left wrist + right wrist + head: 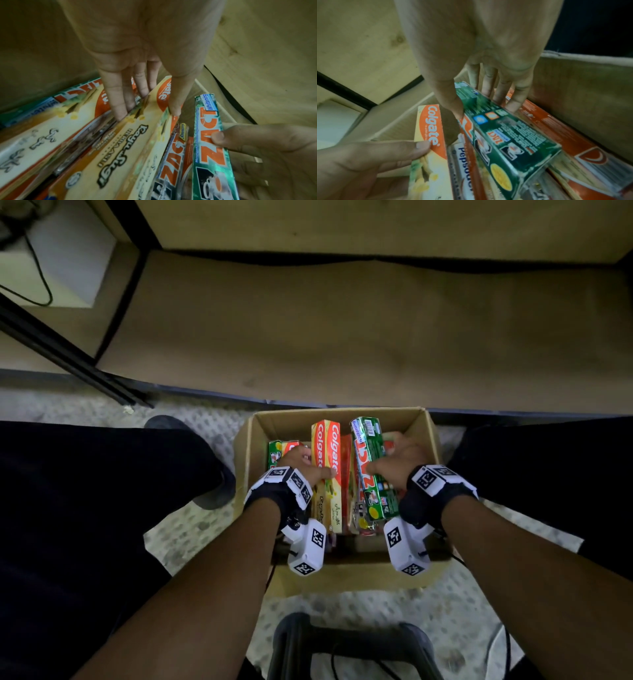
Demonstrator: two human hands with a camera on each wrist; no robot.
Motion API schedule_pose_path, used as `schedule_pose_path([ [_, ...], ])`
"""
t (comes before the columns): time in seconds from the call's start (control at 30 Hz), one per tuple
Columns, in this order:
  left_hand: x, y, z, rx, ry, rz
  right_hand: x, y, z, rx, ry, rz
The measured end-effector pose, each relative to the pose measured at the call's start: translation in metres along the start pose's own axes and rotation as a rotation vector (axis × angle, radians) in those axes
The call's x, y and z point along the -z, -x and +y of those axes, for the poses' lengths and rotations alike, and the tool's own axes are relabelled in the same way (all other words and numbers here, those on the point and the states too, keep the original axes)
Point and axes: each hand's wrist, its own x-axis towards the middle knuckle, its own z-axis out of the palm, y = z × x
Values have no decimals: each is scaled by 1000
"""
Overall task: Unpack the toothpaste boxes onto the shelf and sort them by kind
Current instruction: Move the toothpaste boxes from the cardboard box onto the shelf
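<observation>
Both my hands are in the cardboard carton. Left hand pinches one glossy cream-and-red Colgate box; right hand grips one shiny green Zact box, raised at one o'clock. More long rectangular boxes are packed below, count unclear.

We saw a black cable looping over a pale block at the far left, a dark rail slanting beside it, and 1 black stool frame on the speckled floor.
</observation>
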Motion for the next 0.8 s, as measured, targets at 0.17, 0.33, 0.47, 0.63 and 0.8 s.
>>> schedule_pose_path([
  [0.17, 13, 24, 21, -88, -44, 28, 9, 21, -12, 41, -34, -1],
  [0.33, 28, 60, 41, -183, -83, 84, 32, 51, -26, 110, -44, 47],
  [0.47, 37, 84, 52, -246, -85, 111, 48, 75, -36, 163, -57, 77],
  [0.63, 50, 127, 67, -351, -82, 161, 69, 117, -54, 269, -71, 141],
  [0.8, 65, 177, 88, -473, -59, 223, 90, 157, -73, 347, -70, 204],
])
